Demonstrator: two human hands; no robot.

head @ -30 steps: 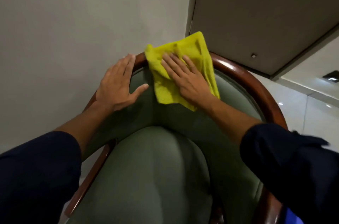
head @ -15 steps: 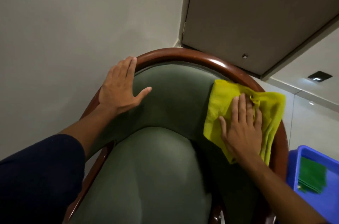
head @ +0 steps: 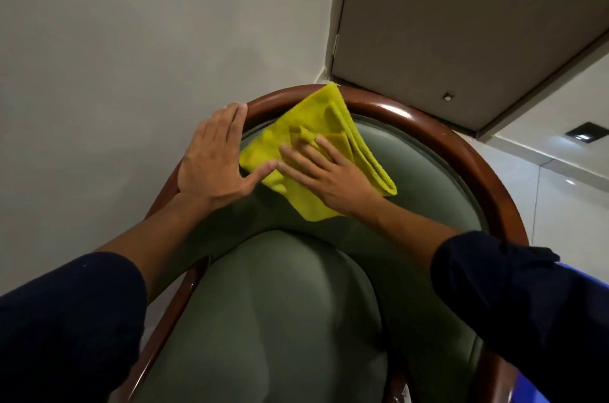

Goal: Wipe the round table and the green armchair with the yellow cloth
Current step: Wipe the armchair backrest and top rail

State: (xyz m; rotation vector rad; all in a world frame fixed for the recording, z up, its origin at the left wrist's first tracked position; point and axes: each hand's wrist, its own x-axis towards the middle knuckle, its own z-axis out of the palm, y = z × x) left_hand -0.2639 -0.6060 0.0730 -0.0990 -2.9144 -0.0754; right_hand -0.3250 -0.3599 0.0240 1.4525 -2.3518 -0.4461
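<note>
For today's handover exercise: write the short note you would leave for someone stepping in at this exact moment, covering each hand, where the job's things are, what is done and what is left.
Left hand: open, flat on the wooden rim at the chair's back left, bracing; holds nothing.
Right hand: open, palm and fingers pressing the yellow cloth flat, not gripping it.
Cloth: folded, on the upper inner backrest of the green armchair, its top corner over the rim.
Round table: not in view, so I cannot tell whether it has been wiped.
Done: backrest wiping is under way.
Left: judging by the cloth's spot, probably the rest of the backrest, rim and seat cushion.
</note>
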